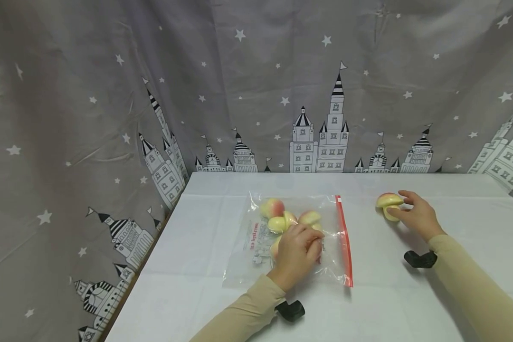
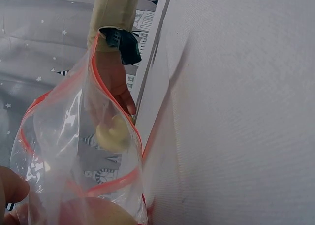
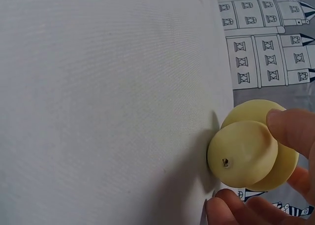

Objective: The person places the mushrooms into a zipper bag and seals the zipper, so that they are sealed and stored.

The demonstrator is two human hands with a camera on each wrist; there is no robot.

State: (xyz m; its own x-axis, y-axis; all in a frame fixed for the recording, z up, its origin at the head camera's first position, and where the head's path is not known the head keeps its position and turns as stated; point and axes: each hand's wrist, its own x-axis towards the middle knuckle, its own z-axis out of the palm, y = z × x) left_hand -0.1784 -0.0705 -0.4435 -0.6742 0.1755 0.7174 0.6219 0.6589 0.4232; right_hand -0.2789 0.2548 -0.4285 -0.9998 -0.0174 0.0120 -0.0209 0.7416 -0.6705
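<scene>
A clear zip bag (image 1: 239, 266) with a red zip edge lies on the table, several yellow-and-red toy mushrooms (image 1: 272, 208) inside it. My left hand (image 1: 297, 251) is over the bag's middle, its curled fingers gripping the film. In the left wrist view the mouth of the bag (image 2: 74, 116) gapes, with a rounded mushroom (image 2: 98, 212) low inside. To the right of the bag, my right hand (image 1: 421, 216) holds another toy mushroom (image 1: 389, 202) between thumb and fingers. Its pale stem end (image 3: 241, 156) with a small dark hole faces the right wrist camera.
A white cloth covers the table (image 1: 188, 237). Behind and along the left side hangs a grey curtain (image 1: 256, 85) printed with castles and stars. Black straps (image 1: 421, 260) sit at both wrists.
</scene>
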